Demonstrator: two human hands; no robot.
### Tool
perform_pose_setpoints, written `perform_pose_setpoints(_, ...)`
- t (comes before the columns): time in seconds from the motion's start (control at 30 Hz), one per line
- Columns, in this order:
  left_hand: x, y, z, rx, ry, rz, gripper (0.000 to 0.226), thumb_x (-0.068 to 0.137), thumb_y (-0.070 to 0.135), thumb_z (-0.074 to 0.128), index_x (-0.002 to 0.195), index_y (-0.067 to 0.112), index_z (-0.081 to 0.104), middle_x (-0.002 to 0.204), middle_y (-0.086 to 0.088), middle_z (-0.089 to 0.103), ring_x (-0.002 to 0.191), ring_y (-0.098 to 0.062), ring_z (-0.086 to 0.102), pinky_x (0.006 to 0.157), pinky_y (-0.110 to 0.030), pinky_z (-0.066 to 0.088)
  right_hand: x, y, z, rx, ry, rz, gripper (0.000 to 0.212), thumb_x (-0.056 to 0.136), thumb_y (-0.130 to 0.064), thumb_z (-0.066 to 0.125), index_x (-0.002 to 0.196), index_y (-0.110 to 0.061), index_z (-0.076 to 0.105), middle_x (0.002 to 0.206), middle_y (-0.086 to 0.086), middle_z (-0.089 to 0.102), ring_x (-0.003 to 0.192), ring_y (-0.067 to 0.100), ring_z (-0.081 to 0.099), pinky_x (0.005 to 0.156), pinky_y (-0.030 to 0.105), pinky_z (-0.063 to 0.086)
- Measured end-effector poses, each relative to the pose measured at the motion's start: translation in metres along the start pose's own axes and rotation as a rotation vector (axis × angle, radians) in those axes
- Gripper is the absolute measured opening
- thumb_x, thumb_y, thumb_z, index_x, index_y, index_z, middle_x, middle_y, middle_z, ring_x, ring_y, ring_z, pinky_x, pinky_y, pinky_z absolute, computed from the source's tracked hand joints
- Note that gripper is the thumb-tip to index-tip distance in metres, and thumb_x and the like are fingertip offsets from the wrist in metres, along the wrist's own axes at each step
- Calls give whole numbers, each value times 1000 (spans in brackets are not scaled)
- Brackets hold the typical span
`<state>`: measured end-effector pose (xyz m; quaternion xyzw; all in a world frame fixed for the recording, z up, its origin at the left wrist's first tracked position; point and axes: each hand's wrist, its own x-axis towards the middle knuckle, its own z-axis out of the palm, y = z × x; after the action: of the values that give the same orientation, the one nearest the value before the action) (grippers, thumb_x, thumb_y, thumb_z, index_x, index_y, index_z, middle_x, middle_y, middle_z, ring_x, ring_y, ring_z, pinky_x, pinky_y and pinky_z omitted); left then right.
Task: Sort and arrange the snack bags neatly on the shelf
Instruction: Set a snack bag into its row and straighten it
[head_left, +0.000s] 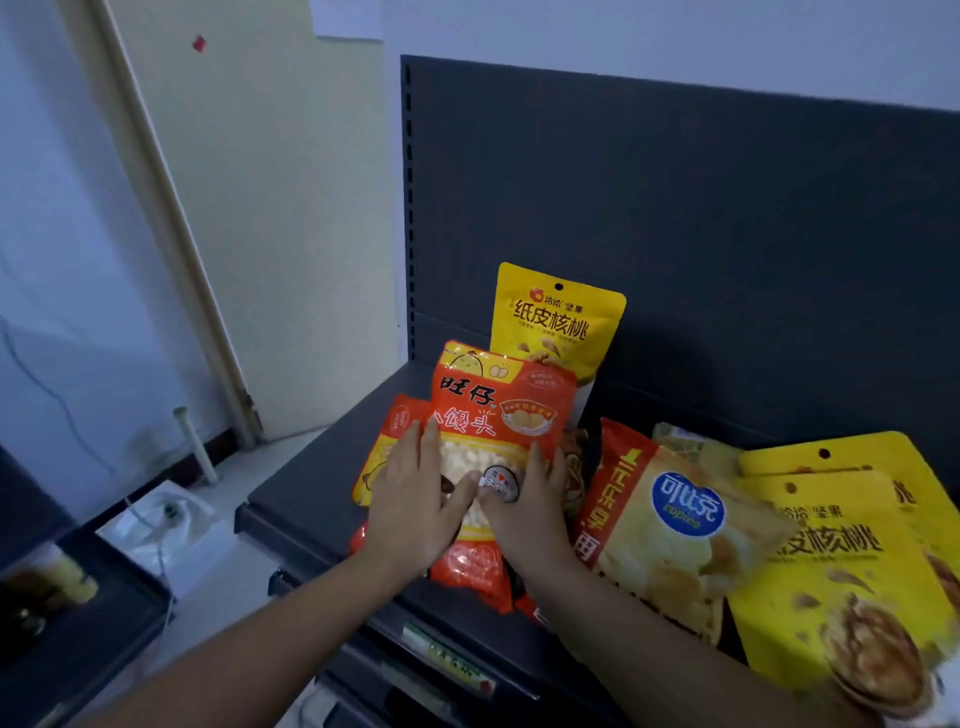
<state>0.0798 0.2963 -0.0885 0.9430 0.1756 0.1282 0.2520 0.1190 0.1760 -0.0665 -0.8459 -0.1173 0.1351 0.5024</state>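
Note:
A red-orange snack bag (498, 410) with a clear window stands at the left of the dark shelf (311, 483). My left hand (415, 499) lies flat on its front, fingers straight. My right hand (535, 499) presses the same bag from the right, fingers spread. A second red-orange bag (387, 447) peeks out behind it on the left. A yellow walnut bag (558, 322) stands upright behind them against the back panel. A chip bag (670, 525) lies tilted to the right, with yellow walnut bags (831, 566) lying beside it.
The shelf's dark back panel (675, 208) rises behind the bags. Lower shelf edges with price tags (447, 660) sit below. To the left are a cream door (270, 208), a white box with cables (166, 519) on the floor and a dark surface (78, 623).

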Motion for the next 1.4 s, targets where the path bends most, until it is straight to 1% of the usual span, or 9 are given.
perform_pose_setpoints(0.2, 14, 8, -11, 31, -33, 39, 92, 79, 71, 19, 152, 16, 9, 160, -7, -4, 147, -22, -6, 117, -39, -4, 4, -8, -7, 69, 108, -32, 72, 90, -18, 61, 150, -22, 23, 158, -4, -5, 146, 20, 11, 114, 32, 28)
perform_pose_setpoints(0.3, 22, 26, -25, -37, 72, 103, 68, 94, 51, 42, 148, 13, 23, 157, -11, 14, 146, -26, 8, 118, -45, 9, -4, -25, -27, 138, 101, -102, 50, 89, -15, 61, 136, -17, 42, 148, -6, 20, 133, 13, 29, 99, 18, 30)
perform_pose_setpoints(0.43, 15, 77, -46, -222, 199, 239, 62, 84, 44, 42, 134, 7, 45, 144, -11, 38, 136, -24, 32, 110, -39, 26, -24, -45, -72, 186, 165, -365, 17, 88, -8, 59, 103, -15, 63, 115, -10, 50, 113, 5, 48, 94, 17, 37)
perform_pose_setpoints(0.5, 7, 109, -47, -309, 223, 322, 55, 85, 41, 44, 130, 9, 48, 138, -5, 43, 132, -18, 36, 108, -32, 28, -38, -48, -105, 222, 214, -467, 17, 86, -3, 58, 89, -18, 65, 105, -13, 55, 103, 1, 53, 86, 10, 40)
perform_pose_setpoints(0.63, -12, 188, -35, -418, 178, 475, 54, 85, 46, 44, 127, 13, 48, 126, 7, 45, 122, -10, 40, 101, -26, 32, -68, -29, -182, 128, 357, -575, 22, 85, 2, 55, 85, -18, 64, 99, -17, 56, 99, 1, 55, 86, 17, 45)
perform_pose_setpoints(0.8, -47, 281, 7, -477, 61, 625, 63, 80, 58, 39, 127, 16, 50, 121, 11, 45, 116, -7, 42, 96, -30, 36, -118, 17, -275, -65, 472, -551, 15, 86, -3, 52, 90, -12, 64, 98, -14, 56, 98, 6, 54, 84, 15, 43)
perform_pose_setpoints(1.03, -117, 406, 76, -533, -174, 877, 38, 88, 49, 44, 113, 22, 54, 105, 6, 52, 102, -13, 51, 86, -29, 41, -212, 93, -395, -214, 740, -408, 20, 86, 1, 56, 91, -17, 65, 94, -5, 60, 88, 5, 54, 73, 8, 38)
perform_pose_setpoints(1.2, -177, 484, 123, -520, -278, 1083, 58, 83, 60, 33, 115, 17, 56, 110, 2, 56, 104, -10, 50, 87, -26, 38, -291, 153, -460, -247, 845, -176, 20, 83, -5, 56, 91, -23, 60, 98, -4, 62, 93, 6, 54, 75, 7, 38)
perform_pose_setpoints(1.4, -221, 529, 161, -486, -381, 1090, 78, 73, 66, 29, 125, 13, 53, 123, 3, 52, 117, -9, 45, 96, -27, 32, -351, 196, -490, -217, 870, -50, 24, 83, -1, 58, 92, -23, 60, 98, -7, 62, 91, -3, 55, 76, 7, 39)
